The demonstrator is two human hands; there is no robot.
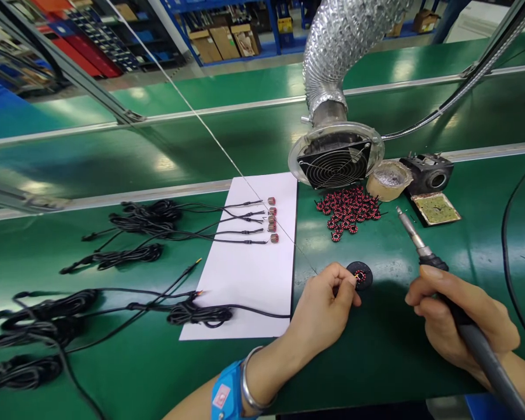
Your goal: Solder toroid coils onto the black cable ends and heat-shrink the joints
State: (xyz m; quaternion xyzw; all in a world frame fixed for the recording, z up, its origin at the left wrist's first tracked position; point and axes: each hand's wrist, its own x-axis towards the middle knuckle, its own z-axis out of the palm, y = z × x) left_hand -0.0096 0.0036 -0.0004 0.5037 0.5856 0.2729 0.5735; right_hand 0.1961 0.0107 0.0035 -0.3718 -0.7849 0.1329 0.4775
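My right hand [464, 321] is wrapped round a soldering iron [464, 326], whose metal tip points up and left, apart from other things. Fingers pinched, my left hand [326, 306] rests beside a round black disc [364, 269]. On that disc sits a small red-and-black wound coil [359, 276], with a thin orange wire end by my fingertips. A black cable [258, 311] runs over the white sheet toward my left hand and seems gripped there; my fingers hide its end. A thin wire [210, 131] slants down from above to the same hand.
Several red-and-black coils [350, 210] lie piled below a fume-extractor fan [336, 160]. A round tub [389, 179] and an iron stand with a sponge tray [437, 209] stand behind. Bundled black cables [144, 219] and small metal parts [272, 219] lie left, partly on a white sheet [249, 274].
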